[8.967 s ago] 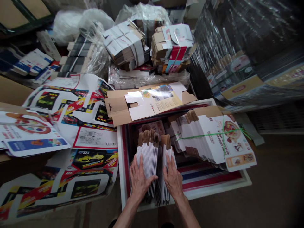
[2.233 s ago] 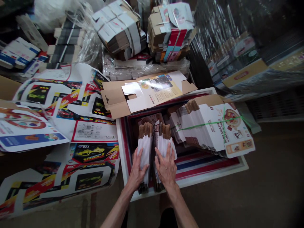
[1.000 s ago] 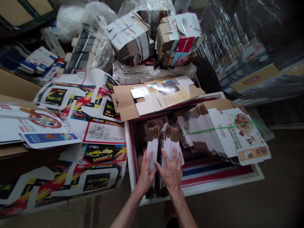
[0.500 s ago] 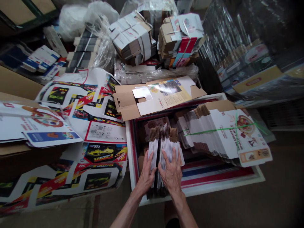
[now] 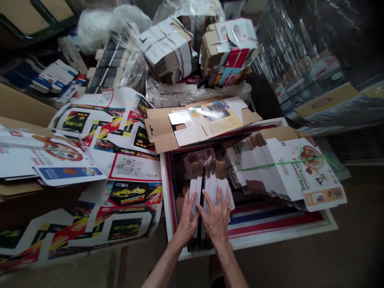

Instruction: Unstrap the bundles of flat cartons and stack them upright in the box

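Note:
Two rows of folded white and brown cartons stand on edge, side by side, at the near left of a white-rimmed crate [image 5: 258, 240]. On the left row [image 5: 195, 188] rests my left hand [image 5: 187, 222], its fingers spread over the carton edges. My right hand [image 5: 216, 218] lies with spread fingers on the right row [image 5: 214, 180]. Both thumbs are close to the dark gap between the rows. Neither hand is closed round a carton. To the right, a leaning bundle of cartons [image 5: 288, 170] tied with green string lies across the crate.
A flattened brown carton [image 5: 163, 124] lies over the crate's back edge. Printed sheets [image 5: 135, 168] spread out on the left, beside more white cartons [image 5: 66, 160]. Strapped carton bundles [image 5: 168, 50] stand behind, and a plastic-wrapped stack [image 5: 318, 88] is at the back right.
The view has shifted very slightly, so most things appear a little further right. Both hands remain on the same two rows with their fingers spread.

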Tool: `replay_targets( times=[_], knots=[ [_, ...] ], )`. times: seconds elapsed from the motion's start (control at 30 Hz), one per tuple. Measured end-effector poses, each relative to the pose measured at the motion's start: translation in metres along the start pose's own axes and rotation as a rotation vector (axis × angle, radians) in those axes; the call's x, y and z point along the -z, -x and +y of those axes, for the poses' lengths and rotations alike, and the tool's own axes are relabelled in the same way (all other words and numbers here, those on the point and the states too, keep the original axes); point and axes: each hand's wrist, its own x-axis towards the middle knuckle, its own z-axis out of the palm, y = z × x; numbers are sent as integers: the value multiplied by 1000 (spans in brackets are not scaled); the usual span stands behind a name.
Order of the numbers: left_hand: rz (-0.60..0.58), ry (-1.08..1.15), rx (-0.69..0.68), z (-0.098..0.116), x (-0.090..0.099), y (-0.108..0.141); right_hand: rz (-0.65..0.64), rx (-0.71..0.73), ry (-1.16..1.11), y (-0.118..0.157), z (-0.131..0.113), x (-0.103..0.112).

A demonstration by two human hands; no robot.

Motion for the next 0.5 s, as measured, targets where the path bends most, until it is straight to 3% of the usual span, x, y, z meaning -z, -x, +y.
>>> replay_targets(
  times=[0.5],
  knots=[
    [-59, 6, 46, 6, 5, -2, 8, 37, -19, 2, 3, -4]
  ],
)
